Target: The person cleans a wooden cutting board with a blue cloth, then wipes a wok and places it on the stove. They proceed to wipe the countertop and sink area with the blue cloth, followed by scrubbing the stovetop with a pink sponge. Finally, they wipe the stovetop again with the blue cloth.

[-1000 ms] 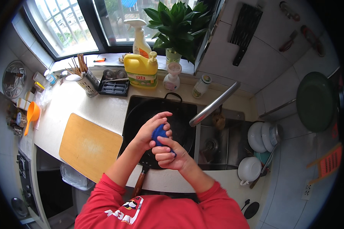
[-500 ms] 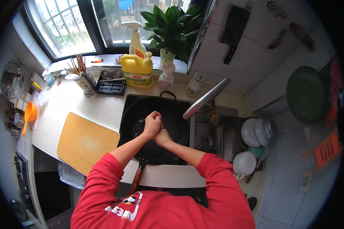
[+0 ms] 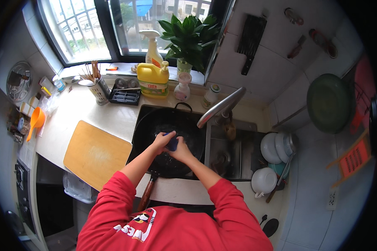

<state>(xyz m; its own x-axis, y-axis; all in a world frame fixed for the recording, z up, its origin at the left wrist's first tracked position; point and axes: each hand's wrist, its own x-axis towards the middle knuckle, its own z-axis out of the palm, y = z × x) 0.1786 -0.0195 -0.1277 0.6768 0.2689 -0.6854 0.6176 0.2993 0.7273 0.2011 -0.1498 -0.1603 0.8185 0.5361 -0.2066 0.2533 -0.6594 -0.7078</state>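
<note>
A large black wok (image 3: pixel 186 123) with a wooden handle (image 3: pixel 146 193) sits in the left sink basin, its handle pointing toward me. Above its middle, my two hands meet around a small dark blue piece, perhaps a sponge or folded cloth (image 3: pixel 171 143); its exact kind I cannot make out. My left hand (image 3: pixel 161 142) grips it from the left, thumb on top. From the right, my right hand (image 3: pixel 181 151) closes on its other side. Wet shine and small pale specks or bubbles show on the wok's inside.
A metal faucet (image 3: pixel 221 107) leans over the wok's right rim. Left lies a wooden cutting board (image 3: pixel 97 154). Behind stand a yellow jug (image 3: pixel 153 80), a pump bottle (image 3: pixel 182 88) and a utensil holder (image 3: pixel 99 91). White bowls (image 3: pixel 264 180) are stacked right of the sink.
My hands were clasped tightly together over the wok; now they have parted slightly and lower, and the dark blue piece shows between them. The whole view has shifted a little.
</note>
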